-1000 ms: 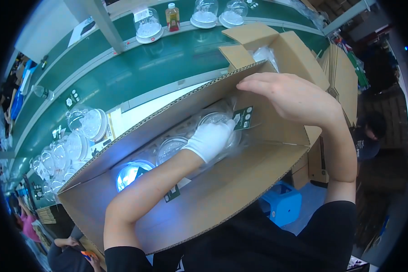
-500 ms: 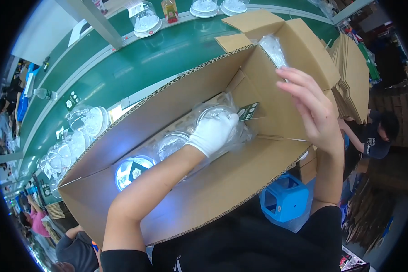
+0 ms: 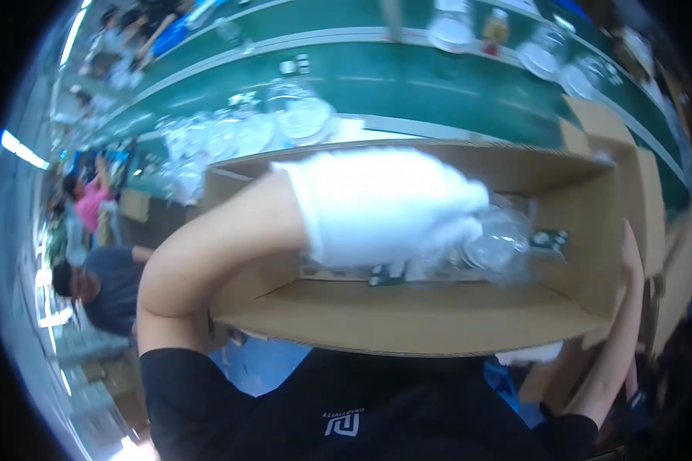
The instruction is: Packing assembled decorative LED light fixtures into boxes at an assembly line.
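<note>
Cardboard box [image 3: 407, 319] fills the middle of my view, open at the top, its near wall running across just above my black shirt. My left hand [image 3: 384, 203], in a white glove, reaches down into the box from the left, the bare forearm crossing the box's left end. The gloved fingers are curled together over a clear plastic-wrapped round item [image 3: 500, 240] lying on the box floor toward the right end; the picture is blurred there, so I cannot tell whether the hand truly grips it or only presses on it. A small dark label [image 3: 550, 238] shows just beside that item, near the right wall. My right hand [image 3: 630, 253] sits at the right end of the box, only its edge showing against the outside of the cardboard, so I cannot tell how its fingers stand. Beyond the box runs a green conveyor belt [image 3: 407, 81] with more clear round pieces [image 3: 300, 115] lying along it. At the far left, a person in a dark top [image 3: 111, 288] sits below another in pink
</note>
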